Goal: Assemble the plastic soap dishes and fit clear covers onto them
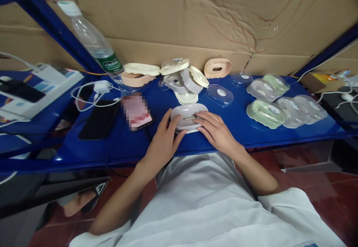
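Before me at the table's front edge is a pale lilac oval plastic dish (183, 110) with a slot in its middle. A cream edge shows beneath it. My left hand (165, 139) grips its left end, thumb at the near rim and fingers along the side and top. At the right end, my right hand (216, 129) holds it with the fingertips beside the slot and the thumb low at the near rim. Just behind lies a loose pile of lilac and cream plastic parts (190, 81). A clear lid (219, 95) with a round label rests to the right of the pile.
Several green and lilac dishes with clear lids (270, 113) sit at the right of the blue table (223, 139). A peach part (218, 68) stands at the back. To the left are a lit phone (137, 111), a dark phone (99, 120), a white charger (102, 86) and a leaning water bottle (92, 42).
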`<state>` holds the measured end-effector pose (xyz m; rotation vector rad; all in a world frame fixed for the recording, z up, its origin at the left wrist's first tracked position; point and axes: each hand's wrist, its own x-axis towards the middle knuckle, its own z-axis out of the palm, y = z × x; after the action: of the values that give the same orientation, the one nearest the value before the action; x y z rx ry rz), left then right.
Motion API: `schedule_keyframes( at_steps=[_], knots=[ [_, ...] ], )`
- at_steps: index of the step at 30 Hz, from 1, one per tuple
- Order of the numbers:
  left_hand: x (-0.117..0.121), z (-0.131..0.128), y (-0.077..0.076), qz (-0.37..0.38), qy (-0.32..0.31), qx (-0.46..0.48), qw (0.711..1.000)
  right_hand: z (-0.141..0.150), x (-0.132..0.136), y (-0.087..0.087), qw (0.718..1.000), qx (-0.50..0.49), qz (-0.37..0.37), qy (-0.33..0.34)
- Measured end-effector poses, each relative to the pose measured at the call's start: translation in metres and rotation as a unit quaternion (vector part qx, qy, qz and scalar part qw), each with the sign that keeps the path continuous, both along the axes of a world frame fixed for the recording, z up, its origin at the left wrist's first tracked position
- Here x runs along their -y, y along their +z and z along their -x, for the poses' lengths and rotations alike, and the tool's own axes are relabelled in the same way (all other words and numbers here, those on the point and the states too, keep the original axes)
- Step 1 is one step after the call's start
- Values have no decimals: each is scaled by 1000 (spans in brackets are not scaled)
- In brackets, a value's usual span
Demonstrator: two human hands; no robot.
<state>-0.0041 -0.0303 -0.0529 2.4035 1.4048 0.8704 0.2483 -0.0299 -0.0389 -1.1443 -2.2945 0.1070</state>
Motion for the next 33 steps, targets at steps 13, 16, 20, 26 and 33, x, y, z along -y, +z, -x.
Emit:
schedule_keyframes(
  at_steps=[13,16,20,26,33],
  knots=[
    [-7,5,-13,-30,-20,35,999,-6,-3,-5,1000,12,-14,14],
    [-8,4,-16,-47,-38,26,998,-4,-1,-5,999,36,-15,9],
    [-8,3,-17,-61,-43,15,997,-9,-3,-1,999,49,6,12],
    [-7,2,-15,-62,-40,0,997,-42,-27,1,975,84,37,-201],
    [-6,2,-11,-54,-35,-3,998,-45,-24,-10,937,85,52,-334]
  ],
)
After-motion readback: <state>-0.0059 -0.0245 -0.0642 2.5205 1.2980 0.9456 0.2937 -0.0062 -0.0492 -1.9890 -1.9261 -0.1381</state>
